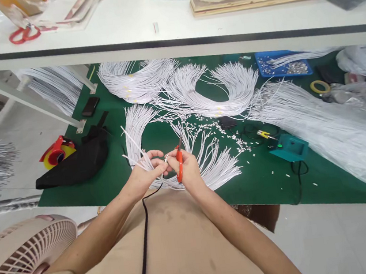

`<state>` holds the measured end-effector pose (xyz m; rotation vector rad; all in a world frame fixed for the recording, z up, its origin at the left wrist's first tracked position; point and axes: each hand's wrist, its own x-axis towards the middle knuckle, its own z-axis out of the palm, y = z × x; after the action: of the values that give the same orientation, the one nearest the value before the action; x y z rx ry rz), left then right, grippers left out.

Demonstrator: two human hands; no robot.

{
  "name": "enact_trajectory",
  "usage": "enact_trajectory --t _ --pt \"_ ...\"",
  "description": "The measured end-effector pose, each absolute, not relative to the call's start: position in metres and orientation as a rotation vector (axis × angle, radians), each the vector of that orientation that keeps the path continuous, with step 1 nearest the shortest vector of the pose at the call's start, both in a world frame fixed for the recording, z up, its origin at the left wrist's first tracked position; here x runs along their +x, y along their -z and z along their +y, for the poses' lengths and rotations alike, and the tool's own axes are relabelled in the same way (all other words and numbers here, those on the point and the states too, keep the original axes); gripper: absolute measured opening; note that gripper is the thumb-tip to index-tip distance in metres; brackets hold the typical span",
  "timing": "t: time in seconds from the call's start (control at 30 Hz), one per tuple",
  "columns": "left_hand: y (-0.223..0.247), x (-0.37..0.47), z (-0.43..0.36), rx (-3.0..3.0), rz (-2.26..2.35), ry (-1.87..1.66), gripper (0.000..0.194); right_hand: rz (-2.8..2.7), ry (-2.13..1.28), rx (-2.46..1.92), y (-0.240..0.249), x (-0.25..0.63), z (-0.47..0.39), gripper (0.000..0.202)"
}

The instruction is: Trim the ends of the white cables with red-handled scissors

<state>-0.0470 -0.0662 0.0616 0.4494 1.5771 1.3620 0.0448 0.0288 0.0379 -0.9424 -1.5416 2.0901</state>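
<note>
My left hand (145,173) is closed on a few white wires (133,139), whose loose ends rise past the fingers to the upper left. Red-handled snips (180,166) sit in my right hand (190,169), with their dark tips pointing up and away. The thumb and fingertips of that hand also pinch a white wire end close to the left fingertips; its exact tip is too small to make out. Around and beneath both hands lies a curved bundle of white wires (220,166). Small white scraps (223,127) are scattered just beyond it.
More wire bundles (197,93) lie behind on the green mat. A teal device (289,147) and a blue tray (283,73) are to the right. At left are a black pouch (79,161) and a tape dispenser (57,152). A white shelf (123,28) spans above; a fan (33,253) stands lower left.
</note>
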Motion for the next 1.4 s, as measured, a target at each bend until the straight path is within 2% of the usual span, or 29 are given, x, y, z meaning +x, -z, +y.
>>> enact_trajectory --t 0.17,0.3,0.4,0.53,0.83,0.97,1.07,1.23,1.33,1.4 --pt "-0.066 -0.048 -0.067 0.522 1.686 -1.271 0.022 -1.650 -1.890 -0.917 -0.028 0.046 0.026 0.014" --pt "-0.072 -0.039 -0.068 0.581 1.685 -1.188 0.018 -1.600 -1.762 -1.092 -0.028 0.046 0.041 0.016" --pt "-0.071 -0.037 -0.070 0.565 1.721 -1.168 0.021 -1.534 -1.688 -1.165 -0.030 0.050 0.059 0.022" --pt "-0.063 -0.043 -0.071 0.467 1.744 -1.251 0.029 -1.801 -1.676 -1.147 -0.032 0.056 0.068 0.022" --pt "-0.058 -0.047 -0.069 0.444 1.708 -1.346 0.027 -1.675 -2.046 -0.936 -0.046 0.053 0.045 0.021" --pt "-0.061 -0.047 -0.069 0.462 1.718 -1.311 0.021 -1.671 -2.043 -0.934 -0.049 0.050 0.045 0.014" --pt "-0.062 -0.047 -0.070 0.461 1.703 -1.320 0.014 -1.594 -2.074 -1.012 -0.050 0.047 0.044 0.014" --pt "-0.063 -0.046 -0.068 0.427 1.673 -1.410 0.012 -1.538 -2.051 -1.041 -0.052 0.045 0.043 0.016" --pt "-0.066 -0.043 -0.064 0.439 1.735 -1.421 0.030 -1.546 -2.036 -1.045 -0.054 0.044 0.042 0.016" --pt "-0.069 -0.042 -0.061 0.458 1.801 -1.379 0.026 -1.540 -2.025 -1.055 -0.055 0.043 0.041 0.016"
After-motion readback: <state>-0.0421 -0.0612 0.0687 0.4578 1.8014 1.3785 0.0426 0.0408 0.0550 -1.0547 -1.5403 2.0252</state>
